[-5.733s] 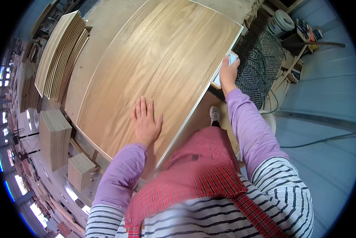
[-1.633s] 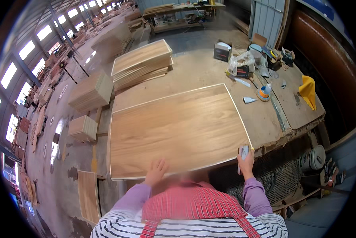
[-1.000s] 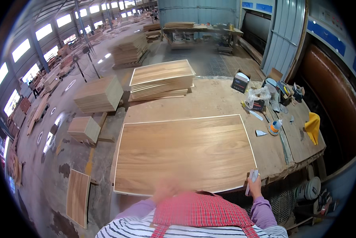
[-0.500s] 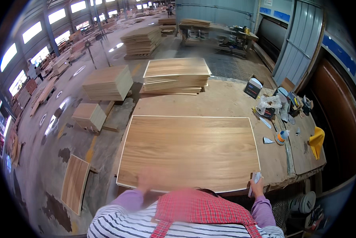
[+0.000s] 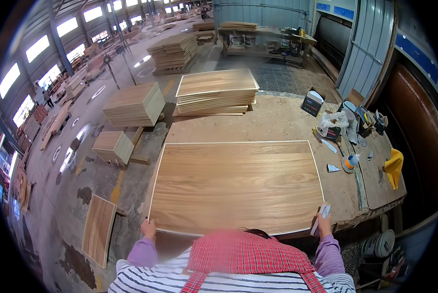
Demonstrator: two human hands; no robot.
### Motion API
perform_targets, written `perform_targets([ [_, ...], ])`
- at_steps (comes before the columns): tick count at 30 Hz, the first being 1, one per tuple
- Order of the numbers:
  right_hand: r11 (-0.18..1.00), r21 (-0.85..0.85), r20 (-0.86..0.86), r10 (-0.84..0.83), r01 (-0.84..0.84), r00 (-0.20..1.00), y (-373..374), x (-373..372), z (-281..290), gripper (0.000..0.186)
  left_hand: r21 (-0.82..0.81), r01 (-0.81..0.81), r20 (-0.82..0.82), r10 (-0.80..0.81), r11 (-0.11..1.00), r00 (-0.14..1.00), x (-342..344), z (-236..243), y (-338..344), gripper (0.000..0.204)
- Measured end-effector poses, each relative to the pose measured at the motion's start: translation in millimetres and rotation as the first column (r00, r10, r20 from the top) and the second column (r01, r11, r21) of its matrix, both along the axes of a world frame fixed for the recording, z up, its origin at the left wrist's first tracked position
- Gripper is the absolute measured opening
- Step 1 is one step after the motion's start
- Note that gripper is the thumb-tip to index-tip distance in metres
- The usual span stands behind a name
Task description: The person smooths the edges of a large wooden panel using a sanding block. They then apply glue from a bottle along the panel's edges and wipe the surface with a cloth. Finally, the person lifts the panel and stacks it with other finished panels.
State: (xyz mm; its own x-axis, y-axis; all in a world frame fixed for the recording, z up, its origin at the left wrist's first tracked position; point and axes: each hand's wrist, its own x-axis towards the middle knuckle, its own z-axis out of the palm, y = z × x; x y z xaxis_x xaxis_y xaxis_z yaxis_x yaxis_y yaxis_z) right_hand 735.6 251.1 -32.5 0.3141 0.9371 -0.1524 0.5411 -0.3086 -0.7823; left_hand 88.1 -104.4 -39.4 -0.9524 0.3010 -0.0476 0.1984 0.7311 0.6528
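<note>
A large wood-grain panel (image 5: 238,188) with pale edging lies flat on the workbench in front of me. My left hand (image 5: 148,228) is at its near left corner, fingers closed on the edge. At the near right corner, my right hand (image 5: 325,224) grips a small grey-white sanding block (image 5: 325,210), which is tilted upright against the panel's right edge. The underside of the block and some of the right fingers are hidden.
Behind the panel stands a stack of similar panels (image 5: 216,83). On the bench's right lie a glue bottle (image 5: 349,164), a yellow cloth (image 5: 394,168), a plastic bag (image 5: 333,119) and a dark box (image 5: 312,102). A white bucket (image 5: 379,244) stands low right; a panel (image 5: 99,229) leans at left.
My left hand has moved left and down from the panel's near surface to its corner, and grips there. The right hand with the sanding block stays at the right corner.
</note>
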Motion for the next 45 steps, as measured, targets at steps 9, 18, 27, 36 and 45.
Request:
perform_targets([
  [9,0.999,0.046,0.045,-0.002,0.000,0.999,12,-12,9,0.046,-0.212,0.001,-0.147,-0.033,0.977,0.989,-29,-5,-18,0.027],
  [18,0.999,0.043,0.000,0.027,-0.027,1.000,43,-23,13,0.040,-0.251,0.106,-0.069,-0.128,0.962,0.989,-18,45,32,0.029],
  [27,1.000,-0.019,-0.204,0.017,-0.022,0.979,41,-34,-2,0.045,-0.322,0.032,0.045,-0.019,0.946,0.999,-12,31,21,0.040],
  [36,0.987,0.146,0.117,0.046,-0.063,0.992,59,8,-62,0.053,-0.369,0.222,0.092,-0.202,0.902,0.975,30,28,37,0.103],
  [45,0.991,0.091,0.414,0.053,-0.100,0.909,69,13,-69,0.062,-0.675,0.430,-0.080,-0.639,0.599,0.765,59,7,53,0.099],
])
